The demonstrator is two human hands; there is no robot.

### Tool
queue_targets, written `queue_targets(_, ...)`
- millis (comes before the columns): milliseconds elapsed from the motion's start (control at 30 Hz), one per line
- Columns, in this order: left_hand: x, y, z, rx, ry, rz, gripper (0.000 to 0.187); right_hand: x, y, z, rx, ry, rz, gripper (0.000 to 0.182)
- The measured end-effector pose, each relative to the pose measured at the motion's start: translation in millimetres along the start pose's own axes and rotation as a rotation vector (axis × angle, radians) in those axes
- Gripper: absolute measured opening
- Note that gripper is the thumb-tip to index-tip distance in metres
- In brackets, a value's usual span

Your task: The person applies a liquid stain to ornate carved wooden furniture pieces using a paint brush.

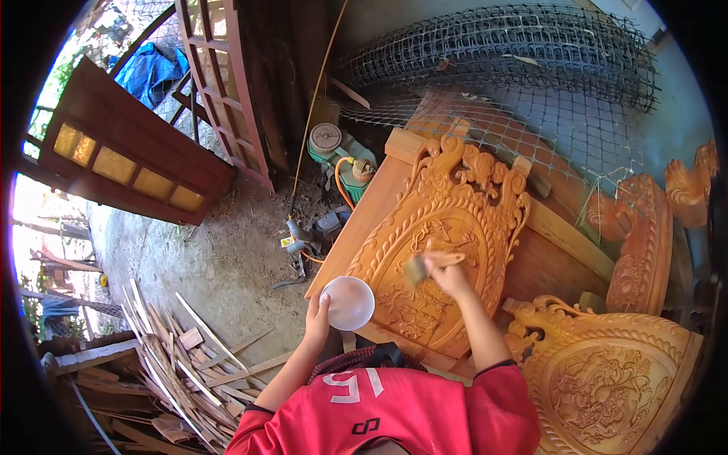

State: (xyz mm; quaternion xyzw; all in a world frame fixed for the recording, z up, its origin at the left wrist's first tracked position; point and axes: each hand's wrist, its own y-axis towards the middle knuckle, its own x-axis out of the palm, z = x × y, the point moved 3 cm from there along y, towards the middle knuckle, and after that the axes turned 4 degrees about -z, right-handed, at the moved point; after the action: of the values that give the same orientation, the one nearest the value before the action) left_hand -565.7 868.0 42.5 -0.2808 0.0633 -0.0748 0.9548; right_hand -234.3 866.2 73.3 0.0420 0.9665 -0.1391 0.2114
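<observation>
My right hand is closed around the wooden handle of a paintbrush, its bristles over the middle of a carved wooden panel. Raised scrollwork and a leafy border frame the panel's oval centre, and its surface looks orange-brown. In my left hand is a translucent white bowl, gripped at its left rim with the thumb on the edge. The bowl is held just left of the panel's lower end. What lies in the bowl is hard to make out.
A second carved panel lies at lower right, with carved wooden pieces above it. Rolled black mesh rests along the back wall. Scrap wood strips pile up at lower left. A power tool and a green machine sit near the board.
</observation>
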Motion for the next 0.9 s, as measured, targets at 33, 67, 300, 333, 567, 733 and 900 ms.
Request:
queue_targets(33,0.8,0.4,0.1,0.021,0.014,-0.001,0.046,-12.7,13.6,13.5,-0.055,-0.105,0.134,0.021)
queue_targets(67,2.0,-0.4,2.4,0.021,0.016,-0.009,0.046,-35.3,13.8,-15.8,-0.188,-0.248,0.281,0.022)
queue_targets(300,4.8,-4.0,9.7,0.017,-0.022,0.022,0.046,-31.7,18.1,0.7,-0.245,-0.887,0.113,0.042)
queue_targets(333,5.7,-5.7,10.9,0.02,-0.009,0.021,0.046,-15.2,4.8,-10.7,-0.211,-0.837,0.038,0.045)
queue_targets(567,9.7,-1.7,17.1,-0.038,-0.048,0.028,0.046,50.1,-68.0,-32.2,-0.274,-0.426,-0.386,0.026)
queue_targets(733,19.1,-2.1,29.2,0.141,0.078,-0.033,0.046,-10.0,-26.0,6.1,0.234,-0.099,0.002,0.025)
queue_targets(900,24.2,-8.0,37.4,0.13,0.137,-0.038,0.048,-71.1,-3.8,-16.4,-0.035,-0.596,0.514,0.027)
